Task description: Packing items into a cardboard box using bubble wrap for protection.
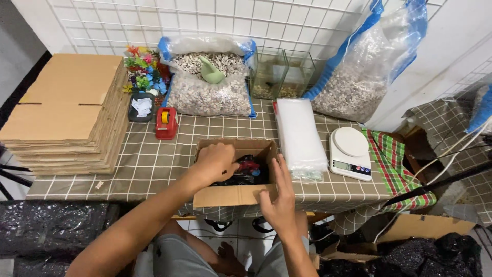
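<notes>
1. Head view, the box: a small open brown cardboard box [233,195] sits at the near edge of the grey checked tablecloth table [154,164], its flaps up, between a stack of flat brown cardboard sheets [64,113] on the left and a pile of clear plastic bags [300,136] on the right
2. Head view, left hand: the left hand [218,161] reaches down into the box, fingers curled over dark black and red items [246,172] inside; whether it actually grips one cannot be told
3. Head view, right hand: the right hand [277,197] lies against the near right corner of the box, fingers together and flat on the front wall, steadying rather than clamping
4. Handling, as a judgement: the box looks light and fairly stiff, though thin walls would buckle if squeezed; the two side walls low down seem the safest hold. The items inside look small, hard and probably smooth
5. Head view, surroundings: a white round kitchen scale [351,151] stands just right of the bags, a red tape dispenser [166,123] behind the box, and an open bag of pale gravel [210,84] further back
</notes>
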